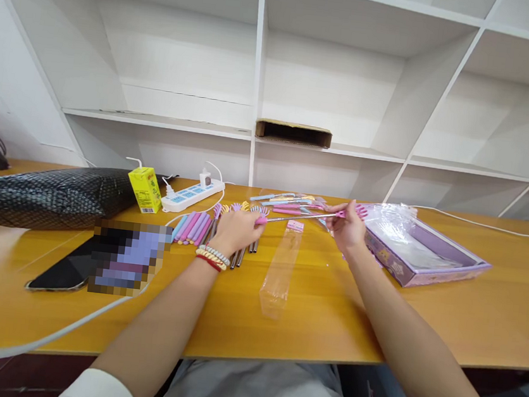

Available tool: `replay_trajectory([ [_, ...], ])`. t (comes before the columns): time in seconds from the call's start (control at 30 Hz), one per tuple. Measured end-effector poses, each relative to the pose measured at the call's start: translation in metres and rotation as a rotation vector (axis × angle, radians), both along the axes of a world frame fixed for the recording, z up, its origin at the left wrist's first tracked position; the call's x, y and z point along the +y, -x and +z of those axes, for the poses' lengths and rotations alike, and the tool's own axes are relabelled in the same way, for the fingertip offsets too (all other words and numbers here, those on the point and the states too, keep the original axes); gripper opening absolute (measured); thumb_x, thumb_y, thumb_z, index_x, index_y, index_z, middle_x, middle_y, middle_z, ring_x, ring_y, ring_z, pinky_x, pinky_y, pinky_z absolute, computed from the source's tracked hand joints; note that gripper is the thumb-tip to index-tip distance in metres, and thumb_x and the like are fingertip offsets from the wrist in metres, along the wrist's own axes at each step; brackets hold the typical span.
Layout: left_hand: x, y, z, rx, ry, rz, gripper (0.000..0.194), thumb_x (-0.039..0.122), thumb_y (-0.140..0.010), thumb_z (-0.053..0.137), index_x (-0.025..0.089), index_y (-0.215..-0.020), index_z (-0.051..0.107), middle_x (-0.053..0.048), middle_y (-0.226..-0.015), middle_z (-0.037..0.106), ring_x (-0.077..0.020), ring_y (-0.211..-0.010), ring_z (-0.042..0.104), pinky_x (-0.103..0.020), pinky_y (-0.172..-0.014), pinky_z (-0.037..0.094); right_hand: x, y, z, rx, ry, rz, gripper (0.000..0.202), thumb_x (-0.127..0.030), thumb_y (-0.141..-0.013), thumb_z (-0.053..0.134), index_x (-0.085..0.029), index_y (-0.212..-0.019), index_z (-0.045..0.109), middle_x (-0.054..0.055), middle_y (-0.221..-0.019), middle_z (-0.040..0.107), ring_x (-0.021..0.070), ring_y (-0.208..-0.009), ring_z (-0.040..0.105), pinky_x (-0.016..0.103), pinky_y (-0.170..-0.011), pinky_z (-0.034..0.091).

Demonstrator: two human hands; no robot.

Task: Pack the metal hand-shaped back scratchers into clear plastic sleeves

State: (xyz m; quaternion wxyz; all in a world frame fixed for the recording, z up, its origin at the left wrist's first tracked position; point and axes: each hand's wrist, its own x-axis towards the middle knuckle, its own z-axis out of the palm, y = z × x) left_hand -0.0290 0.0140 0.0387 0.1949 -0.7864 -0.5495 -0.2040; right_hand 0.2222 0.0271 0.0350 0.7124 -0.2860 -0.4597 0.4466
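Note:
Both hands hold a telescopic back scratcher (298, 217), its thin metal rod stretched between them. My left hand (236, 230), with bracelets at the wrist, is closed around its pink handle end. The fingers of my right hand (350, 227) pinch the rod just below the pink claw head. Under the rod lies a clear plastic sleeve (280, 270) with a pink top. Beside and partly behind my left hand are pastel handle tubes (192, 227) and several metal rods with coloured claw heads (259, 211). More back scratchers (288, 201) lie farther back, some apparently in clear wrapping.
A purple box (443, 263) with clear plastic stands right. To the left are a black wrapped parcel (55, 194), a yellow drink carton (145, 190), a white power strip (193, 195) and a phone (63, 265). White shelves with a cardboard box (294, 125) rise behind; cables cross the table.

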Motion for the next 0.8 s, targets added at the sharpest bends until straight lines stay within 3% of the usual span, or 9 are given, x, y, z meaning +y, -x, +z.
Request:
replay_trajectory([
  [0.23,0.024,0.059,-0.003,-0.099,-0.168,0.196,0.031,0.030,-0.079,0.039,0.020,-0.067,0.065,-0.008,-0.069,0.066,-0.0239,-0.072,0.059,-0.038,-0.073,0.032,0.004,-0.054,0.020,0.354,-0.003,-0.300,0.049,-0.054,-0.083,0.047,-0.016,-0.053,0.042,-0.004,-0.045,0.044,0.0043,-0.033,0.037,0.017,-0.031,0.026],
  [0.43,0.034,0.106,-0.007,-0.258,-0.283,0.369,0.028,0.029,-0.077,0.041,0.019,-0.065,0.064,-0.009,-0.069,0.062,-0.0260,-0.080,0.052,-0.042,-0.080,0.024,-0.003,-0.109,0.030,0.603,-0.033,-0.501,0.047,-0.032,-0.090,0.034,-0.016,-0.046,0.030,-0.006,-0.040,0.025,0.0022,-0.030,0.022,0.016,-0.030,0.013],
  [0.6,0.034,0.110,-0.006,-0.339,-0.275,0.444,0.029,0.029,-0.078,0.040,0.019,-0.069,0.065,-0.010,-0.076,0.063,-0.0277,-0.087,0.048,-0.043,-0.082,0.022,-0.009,-0.138,0.034,0.662,-0.127,-0.563,0.048,-0.032,-0.089,0.030,-0.018,-0.043,0.024,-0.005,-0.039,0.020,0.0034,-0.029,0.017,0.021,-0.031,0.010],
  [0.8,0.033,0.103,-0.006,-0.344,-0.230,0.476,0.027,0.027,-0.076,0.040,0.018,-0.071,0.065,-0.012,-0.074,0.062,-0.0291,-0.087,0.048,-0.043,-0.083,0.023,-0.009,-0.139,0.026,0.596,-0.152,-0.455,0.045,-0.037,-0.088,0.031,-0.019,-0.047,0.029,-0.005,-0.041,0.023,0.0042,-0.030,0.018,0.022,-0.032,0.009],
])
